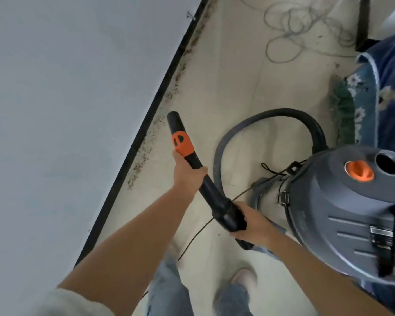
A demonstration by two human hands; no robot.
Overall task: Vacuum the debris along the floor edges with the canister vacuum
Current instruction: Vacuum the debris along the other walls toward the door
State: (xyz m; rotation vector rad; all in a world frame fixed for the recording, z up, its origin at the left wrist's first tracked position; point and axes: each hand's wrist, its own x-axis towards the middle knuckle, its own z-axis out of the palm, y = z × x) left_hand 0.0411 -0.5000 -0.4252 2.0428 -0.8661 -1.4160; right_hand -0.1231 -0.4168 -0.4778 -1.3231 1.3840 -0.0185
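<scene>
A black vacuum wand (211, 190) with an orange collar (182, 142) points toward the black baseboard (146, 119). My left hand (186, 175) grips the wand just below the collar. My right hand (253, 221) holds the wand's thick rear end where the grey hose (281, 112) joins. The hose loops back to the grey canister vacuum (342, 206) on my right, which has an orange knob on top. Brown debris (144, 153) lies in a strip on the pale floor along the baseboard, just left of the nozzle tip (172, 116).
A white wall (66, 110) fills the left. A tangled grey cord (299, 26) lies on the floor far ahead. A blue patterned cloth (383, 87) and a green brush (344, 110) sit at right. A thin black cable (205, 226) crosses the floor near my feet (244, 277).
</scene>
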